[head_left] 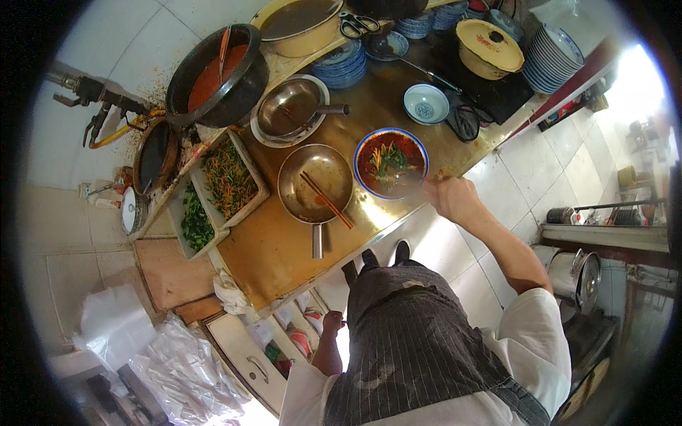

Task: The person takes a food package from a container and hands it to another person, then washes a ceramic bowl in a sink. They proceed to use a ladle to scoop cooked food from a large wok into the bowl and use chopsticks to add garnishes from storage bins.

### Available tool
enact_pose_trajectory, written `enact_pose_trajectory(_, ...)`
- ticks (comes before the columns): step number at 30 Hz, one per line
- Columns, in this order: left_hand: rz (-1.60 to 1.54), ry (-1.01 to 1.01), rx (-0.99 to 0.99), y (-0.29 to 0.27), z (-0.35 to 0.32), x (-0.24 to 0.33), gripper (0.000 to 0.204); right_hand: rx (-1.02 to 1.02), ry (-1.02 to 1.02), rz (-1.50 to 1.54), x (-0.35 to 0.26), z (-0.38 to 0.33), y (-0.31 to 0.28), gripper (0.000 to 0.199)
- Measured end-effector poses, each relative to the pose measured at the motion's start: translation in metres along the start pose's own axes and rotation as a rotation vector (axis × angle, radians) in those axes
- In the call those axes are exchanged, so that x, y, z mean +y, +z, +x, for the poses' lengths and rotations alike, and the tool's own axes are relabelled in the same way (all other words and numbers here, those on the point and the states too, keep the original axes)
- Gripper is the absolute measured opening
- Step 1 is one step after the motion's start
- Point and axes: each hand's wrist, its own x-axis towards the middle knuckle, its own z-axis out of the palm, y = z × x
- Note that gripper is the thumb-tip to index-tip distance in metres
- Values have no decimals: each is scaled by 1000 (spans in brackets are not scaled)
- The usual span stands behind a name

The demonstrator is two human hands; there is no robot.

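A white bowl with a blue rim (356,157) stands near the counter's front edge, filled with dark red broth. Shredded greens and orange strips (387,160) lie in the middle of it. My right hand (455,199) is at the bowl's right edge, its fingers closed together; a greyish blur lies in front of them, and I cannot tell what they grip. Down by the apron, beside the cabinet, my left hand (332,323) is closed, with a small red bit showing next to it. What it holds cannot be made out.
Left of the bowl, a steel pan (298,167) carries a pair of chopsticks (325,199). Another pan (284,106) rests in a white basin. Trays of cut vegetables (229,177), a black pot of red sauce (219,74), an empty bowl (426,104) and stacked bowls (553,60) surround them.
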Motion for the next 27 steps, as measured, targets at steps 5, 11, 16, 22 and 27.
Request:
enact_pose_trajectory(5,-92,7,-165,-39,69,-17,13,27,0,5,7,-5,-6,30)
enact_pose_trajectory(11,-139,91,-59,-17,45,40,12,-56,83,-69,4,-1,-9,36)
enact_pose_trajectory(16,-114,174,13,-36,41,39,11,54,-11,242,-50,12,-15,45)
enact_pose_trajectory(22,48,240,40,-58,5,48,13,-25,-376,533,-275,105,-2,34)
enact_pose_trajectory(27,-197,268,-155,-81,38,-1,19,-11,-856,632,-306,99,57,44)
